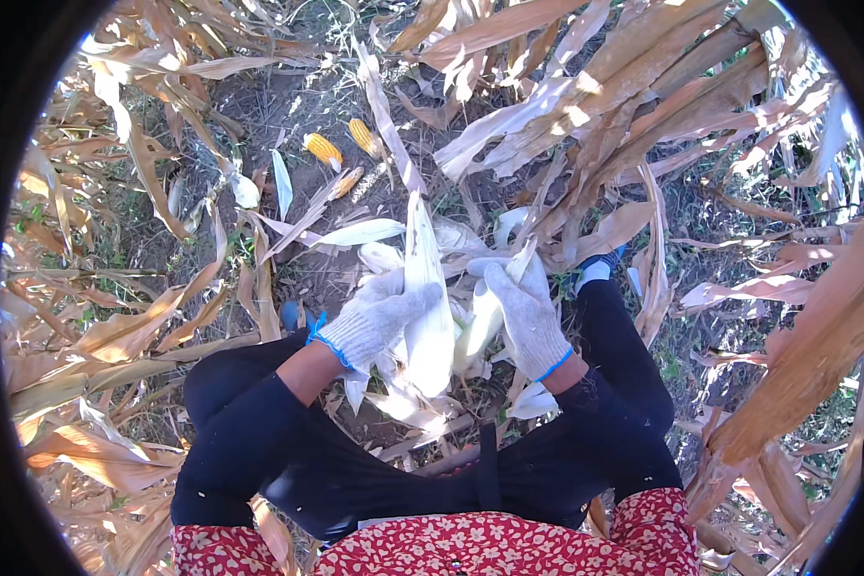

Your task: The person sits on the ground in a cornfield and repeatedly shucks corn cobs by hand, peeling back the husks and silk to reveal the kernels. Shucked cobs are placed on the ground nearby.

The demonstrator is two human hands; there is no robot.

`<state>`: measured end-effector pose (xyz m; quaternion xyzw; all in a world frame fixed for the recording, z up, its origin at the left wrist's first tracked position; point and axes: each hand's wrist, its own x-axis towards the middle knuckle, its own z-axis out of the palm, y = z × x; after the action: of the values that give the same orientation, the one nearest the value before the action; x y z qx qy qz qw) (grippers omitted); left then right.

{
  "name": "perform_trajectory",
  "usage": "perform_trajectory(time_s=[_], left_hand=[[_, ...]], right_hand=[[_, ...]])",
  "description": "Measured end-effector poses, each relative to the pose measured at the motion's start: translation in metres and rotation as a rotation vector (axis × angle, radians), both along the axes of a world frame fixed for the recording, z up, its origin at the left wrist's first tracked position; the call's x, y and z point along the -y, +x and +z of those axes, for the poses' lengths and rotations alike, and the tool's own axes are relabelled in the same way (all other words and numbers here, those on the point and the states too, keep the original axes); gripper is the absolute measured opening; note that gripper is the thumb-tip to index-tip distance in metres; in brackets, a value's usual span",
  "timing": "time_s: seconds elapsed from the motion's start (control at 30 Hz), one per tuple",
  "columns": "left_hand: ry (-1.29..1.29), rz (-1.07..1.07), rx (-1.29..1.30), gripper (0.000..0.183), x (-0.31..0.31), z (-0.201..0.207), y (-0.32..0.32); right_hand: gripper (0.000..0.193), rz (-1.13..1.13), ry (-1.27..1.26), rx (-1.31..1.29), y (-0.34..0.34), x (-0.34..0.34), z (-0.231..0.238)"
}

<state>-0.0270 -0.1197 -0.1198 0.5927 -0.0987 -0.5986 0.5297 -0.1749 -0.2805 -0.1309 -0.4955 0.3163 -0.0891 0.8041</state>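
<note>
White knit gloves with blue cuffs cover both my hands. My left hand (379, 317) is closed on a long pale corn husk (427, 331), thumb across its front, with the dry tip of the husk reaching up and away. Close beside it, my right hand (526, 315) is wrapped round an ear of corn in pale husk (480, 326), partly covered by the fingers. How far the two pieces are joined between the hands I cannot tell. Loose pale husks (408, 408) lie below the hands, between my legs.
Bare yellow corn cobs (323, 150) lie on the soil ahead, slightly left. Dry corn stalks and leaves (634, 106) lean in from the upper right, and more brown leaves (115, 456) crowd the left. My bent legs (624, 355) frame the work on both sides.
</note>
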Motion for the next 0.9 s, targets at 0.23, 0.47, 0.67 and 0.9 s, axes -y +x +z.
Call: perform_trajectory(time_s=[0.23,0.47,0.67,0.9], left_hand=[[-0.057,0.166,-0.136,0.036,0.025,0.009,0.011],[0.119,-0.282,0.450,0.037,0.011,0.012,0.024],[0.299,-0.265,0.641,0.037,0.007,0.025,0.020],[0.111,0.191,0.161,0.017,-0.010,-0.016,0.013]], right_hand=[[0.059,0.418,-0.113,-0.051,-0.018,-0.006,-0.016],[0.082,0.736,-0.727,-0.182,-0.007,-0.011,-0.004],[0.082,0.637,-0.731,-0.084,-0.016,-0.026,-0.024],[0.071,0.702,-0.344,0.130,-0.007,-0.017,-0.012]])
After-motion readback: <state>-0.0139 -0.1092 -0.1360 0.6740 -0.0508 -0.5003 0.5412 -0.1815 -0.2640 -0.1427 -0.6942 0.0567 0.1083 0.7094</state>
